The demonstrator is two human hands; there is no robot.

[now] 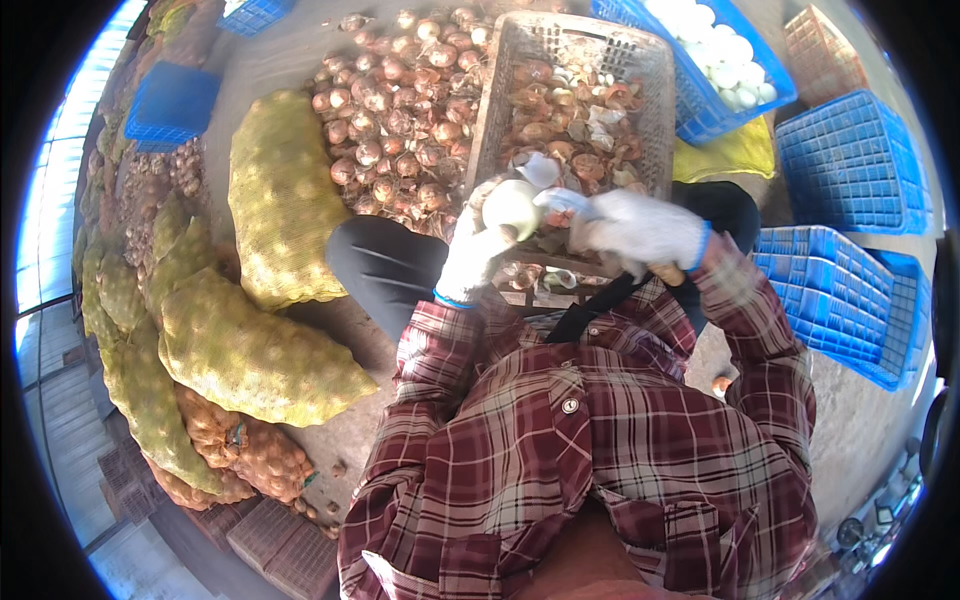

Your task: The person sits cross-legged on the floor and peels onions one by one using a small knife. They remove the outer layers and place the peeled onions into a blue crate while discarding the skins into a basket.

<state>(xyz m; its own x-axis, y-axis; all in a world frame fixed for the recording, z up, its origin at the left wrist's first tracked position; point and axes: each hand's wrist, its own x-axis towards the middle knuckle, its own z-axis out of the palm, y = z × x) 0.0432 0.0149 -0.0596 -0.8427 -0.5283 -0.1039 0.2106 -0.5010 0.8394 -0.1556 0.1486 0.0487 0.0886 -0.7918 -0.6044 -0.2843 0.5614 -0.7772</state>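
My left hand, in a white knit glove with a blue cuff, grips a peeled white onion above the near end of a plastic crate. My right hand, gloved alike, is just right of the onion, its thumb or finger close to the onion's side. It is blurred by motion, and its palm side is hidden. Under its wrist shows a tan piece that I cannot identify. A pale piece of onion skin is just beyond the onion. Brown skins and scraps lie in the crate.
Unpeeled onions are heaped left of the crate. Full yellow mesh sacks stand farther left. A blue crate of peeled onions sits at the far right on a yellow sack. More blue crates stand to the right.
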